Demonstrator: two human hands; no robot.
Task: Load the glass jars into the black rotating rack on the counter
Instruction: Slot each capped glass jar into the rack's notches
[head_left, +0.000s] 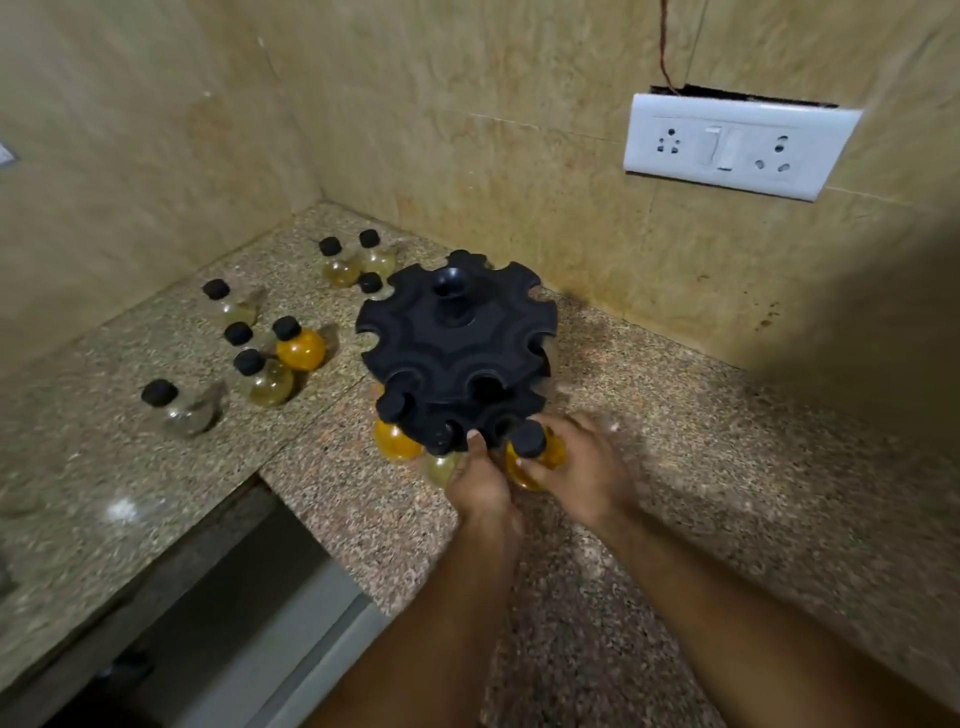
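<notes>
The black rotating rack (457, 332) stands in the counter's corner, its notched top tier without jars. On its lower tier hang an amber jar (396, 440) at the front left and a pale jar (439, 467) beside it. My right hand (582, 470) holds an amber, black-capped jar (535, 457) at a front notch of the lower tier. My left hand (480, 480) rests its thumb on the lower tier's rim next to that jar. Several more black-capped jars stand loose to the left, among them an amber one (300, 349) and a clear one (182, 408).
Tiled walls close the corner behind the rack. A white socket plate (737, 146) is on the right wall. The granite counter (727, 467) has a step and an open gap (249, 597) at the lower left.
</notes>
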